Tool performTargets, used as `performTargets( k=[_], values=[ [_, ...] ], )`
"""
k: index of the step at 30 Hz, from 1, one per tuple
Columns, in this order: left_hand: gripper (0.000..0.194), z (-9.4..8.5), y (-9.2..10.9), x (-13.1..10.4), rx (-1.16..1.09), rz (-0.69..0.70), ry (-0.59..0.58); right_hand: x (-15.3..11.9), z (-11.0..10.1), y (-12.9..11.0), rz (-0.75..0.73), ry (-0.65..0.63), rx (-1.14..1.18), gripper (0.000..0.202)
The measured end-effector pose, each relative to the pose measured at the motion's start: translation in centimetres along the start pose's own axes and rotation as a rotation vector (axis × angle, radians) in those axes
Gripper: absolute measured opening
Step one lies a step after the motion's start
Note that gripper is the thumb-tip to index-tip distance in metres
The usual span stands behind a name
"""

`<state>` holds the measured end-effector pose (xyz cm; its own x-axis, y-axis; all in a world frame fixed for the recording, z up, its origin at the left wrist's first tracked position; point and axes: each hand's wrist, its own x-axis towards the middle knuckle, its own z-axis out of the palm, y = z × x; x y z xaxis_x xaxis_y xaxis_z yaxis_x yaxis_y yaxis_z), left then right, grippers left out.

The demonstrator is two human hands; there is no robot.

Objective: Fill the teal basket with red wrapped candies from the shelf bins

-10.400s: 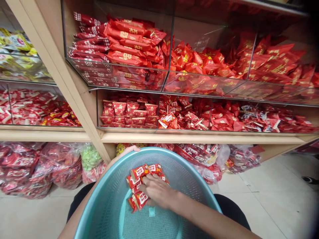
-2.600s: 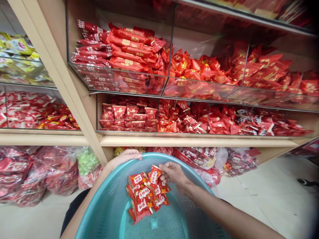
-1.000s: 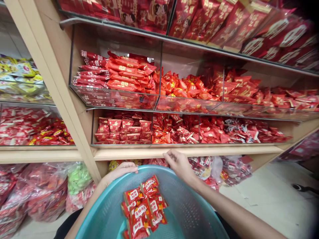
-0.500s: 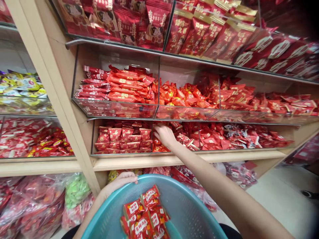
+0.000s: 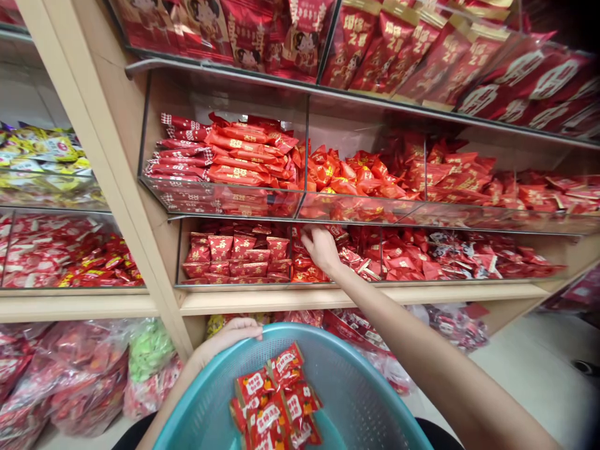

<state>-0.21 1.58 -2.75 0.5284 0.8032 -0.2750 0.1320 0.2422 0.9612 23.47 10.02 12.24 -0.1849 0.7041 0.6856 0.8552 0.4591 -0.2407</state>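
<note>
My left hand (image 5: 241,331) is closed over the far left rim of a teal plastic basket (image 5: 370,381), which is tilted towards me. Inside the basket lies a small pile of red packets (image 5: 269,415) with white labels and orange fruit prints. My right hand (image 5: 322,250) reaches into the lowest shelf, in the compartment right of the dark-red packets (image 5: 220,248). Its fingers are curled among small red wrapped packets (image 5: 307,273). The fingertips are partly hidden, so what they pinch cannot be made out.
Above, a middle shelf holds long red packets (image 5: 244,156) behind a clear front panel (image 5: 225,200). A wooden upright (image 5: 100,162) divides the shelving on the left. Plastic bags of sweets (image 5: 89,381) lie beneath, with a green bag (image 5: 150,350) among them.
My right hand has lifted slightly within the same compartment, its fingers more curled. The view has shifted a little. My left hand still grips the basket rim.
</note>
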Motion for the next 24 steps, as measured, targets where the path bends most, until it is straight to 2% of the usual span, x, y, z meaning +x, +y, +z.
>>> performTargets(
  k=[5,8,13,15,18,21,24],
  values=[
    [0.032,0.1,0.0,0.0,-0.039,0.024,0.012,-0.7,-0.8,0.2,0.209,0.204,0.481,0.017],
    [0.031,0.1,0.1,-0.1,-0.038,0.016,0.019,-2.5,-2.4,-0.3,0.292,0.235,0.703,0.018],
    [0.029,0.2,0.3,-0.4,-0.019,0.013,0.017,-8.0,-5.0,-1.4,0.387,0.261,0.780,0.020],
    [0.027,0.4,0.6,-0.7,-0.009,0.015,0.018,-10.4,-5.1,-2.0,0.423,0.218,0.800,0.020],
    [0.026,0.9,1.2,-1.3,0.011,0.015,0.028,-13.5,-4.2,-3.4,0.418,0.047,0.813,0.018],
    [0.032,1.3,1.7,-1.7,0.056,-0.022,0.043,-15.5,-2.8,-5.2,0.338,-0.143,0.749,0.015],
    [0.038,1.4,1.8,-1.8,0.097,-0.043,0.061,-16.6,-1.6,-6.9,0.226,-0.235,0.632,0.011]
  ],
)
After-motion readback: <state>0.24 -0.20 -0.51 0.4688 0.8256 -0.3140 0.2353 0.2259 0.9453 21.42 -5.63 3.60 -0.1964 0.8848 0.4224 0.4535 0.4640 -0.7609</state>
